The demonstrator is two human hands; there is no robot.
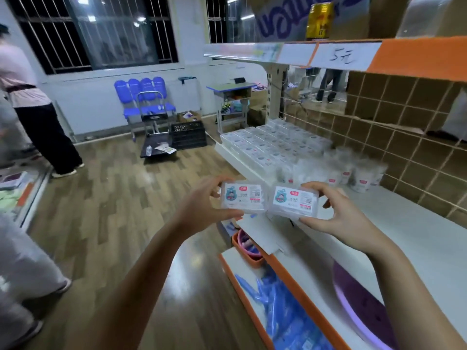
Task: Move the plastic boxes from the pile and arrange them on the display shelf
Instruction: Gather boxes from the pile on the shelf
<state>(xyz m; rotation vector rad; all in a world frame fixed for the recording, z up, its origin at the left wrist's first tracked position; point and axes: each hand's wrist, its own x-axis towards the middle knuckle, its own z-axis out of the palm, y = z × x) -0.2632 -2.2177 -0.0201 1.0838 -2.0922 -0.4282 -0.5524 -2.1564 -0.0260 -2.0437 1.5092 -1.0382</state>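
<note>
My left hand point(202, 205) grips a clear plastic box point(243, 198) with a white label, thumb below and fingers on top. Beside it, my right hand point(336, 210) holds a second identical plastic box point(293, 202) the same way. Both boxes hang side by side in front of the white display shelf point(409, 236), near its front edge. Further back on the same shelf, rows of the same boxes point(267, 145) lie flat in a neat block.
Clear cups with red labels point(353, 173) stand behind the held boxes. A purple round item point(361, 304) lies on the shelf at right. Below are blue packets point(283, 311) and an orange basket point(249, 251). A person point(38, 109) stands at left; a black crate point(188, 135) sits on the wooden floor.
</note>
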